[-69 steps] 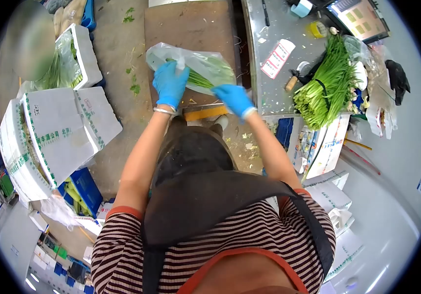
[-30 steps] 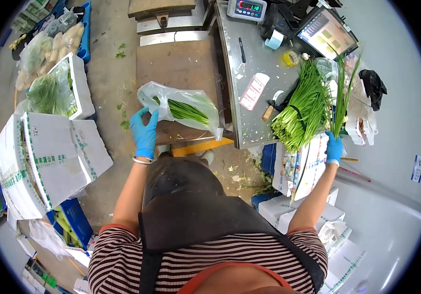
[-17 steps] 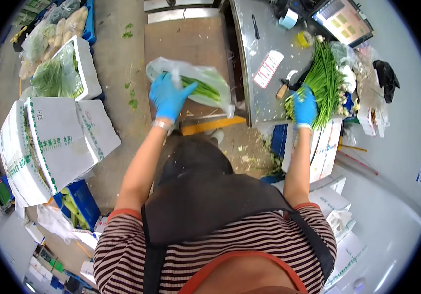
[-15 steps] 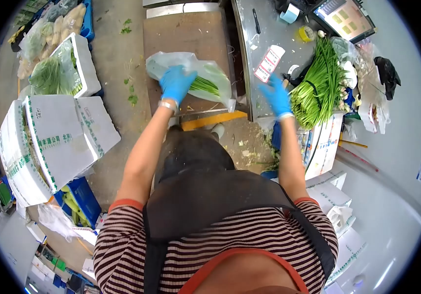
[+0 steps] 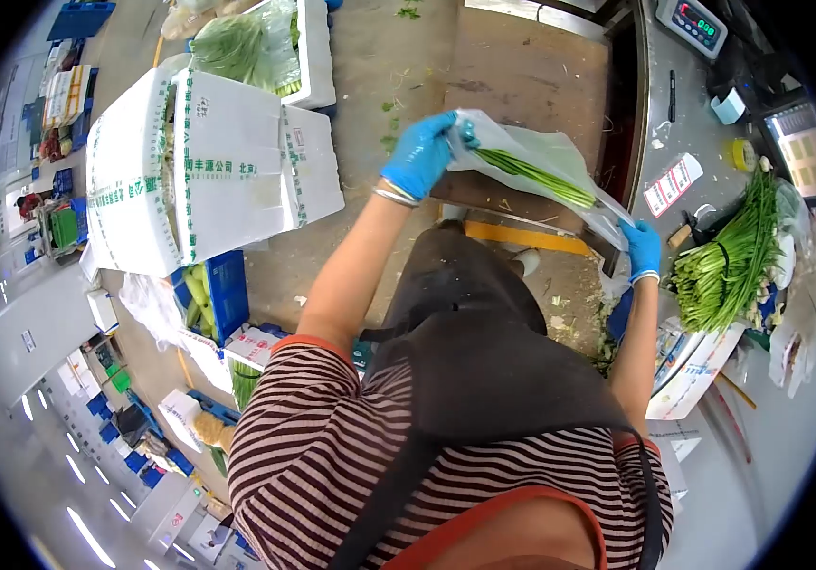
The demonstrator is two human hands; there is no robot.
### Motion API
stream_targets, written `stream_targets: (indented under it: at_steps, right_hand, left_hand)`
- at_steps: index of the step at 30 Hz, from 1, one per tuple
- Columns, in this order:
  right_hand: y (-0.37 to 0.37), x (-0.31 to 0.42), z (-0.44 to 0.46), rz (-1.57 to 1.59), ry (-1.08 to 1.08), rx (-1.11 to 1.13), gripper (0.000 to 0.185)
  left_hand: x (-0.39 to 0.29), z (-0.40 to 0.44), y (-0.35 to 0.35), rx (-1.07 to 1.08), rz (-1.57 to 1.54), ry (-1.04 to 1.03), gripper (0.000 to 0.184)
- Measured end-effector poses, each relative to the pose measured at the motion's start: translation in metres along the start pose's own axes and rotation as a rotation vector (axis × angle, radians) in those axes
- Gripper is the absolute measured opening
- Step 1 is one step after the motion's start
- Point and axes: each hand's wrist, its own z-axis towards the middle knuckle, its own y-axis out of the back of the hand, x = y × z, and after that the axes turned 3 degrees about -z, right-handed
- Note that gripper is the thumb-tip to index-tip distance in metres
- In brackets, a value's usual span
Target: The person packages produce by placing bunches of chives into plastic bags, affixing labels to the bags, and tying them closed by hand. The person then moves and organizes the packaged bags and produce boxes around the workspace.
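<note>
A clear plastic bag (image 5: 560, 157) with long green stalks (image 5: 536, 177) inside is stretched between my two blue-gloved hands, over the brown board. My left hand (image 5: 420, 157) is closed on the bag's upper left end, its fingertips partly covered by plastic. At the lower right end, my right hand (image 5: 643, 249) pinches the other end of the bag. To the right of that hand, a large bundle of green stalks (image 5: 726, 256), tied with a dark band, lies at the edge of the metal table (image 5: 660, 114).
A scale (image 5: 693, 26), a pen (image 5: 672, 95), a label sheet (image 5: 673, 184), yellow tape (image 5: 742, 154) and a screen (image 5: 802, 150) are on the metal table. White foam boxes (image 5: 227, 166) and a blue crate (image 5: 227, 294) stand at the left.
The view has turned, so the surroundings sit further right. My right hand has left the area beside the tied bundle and taken the bag's right end. The bag is now pulled out between both hands.
</note>
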Motion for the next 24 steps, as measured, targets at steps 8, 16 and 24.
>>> stream_targets:
  at_steps: [8, 16, 24]
  right_hand:
    - [-0.048, 0.14, -0.113, 0.942, 0.133, 0.384, 0.021]
    - [-0.099, 0.195, -0.119, 1.216, 0.097, 0.594, 0.041]
    - [-0.104, 0.195, -0.115, -0.25, 0.691, -0.254, 0.023]
  left_hand:
    - [0.012, -0.031, -0.005, 0.768, 1.427, -0.578, 0.035]
    - [0.089, 0.009, 0.006, 0.322, 1.082, 0.015, 0.029]
    - [0.083, 0.024, -0.022, 0.28, 0.308, 0.23, 0.075]
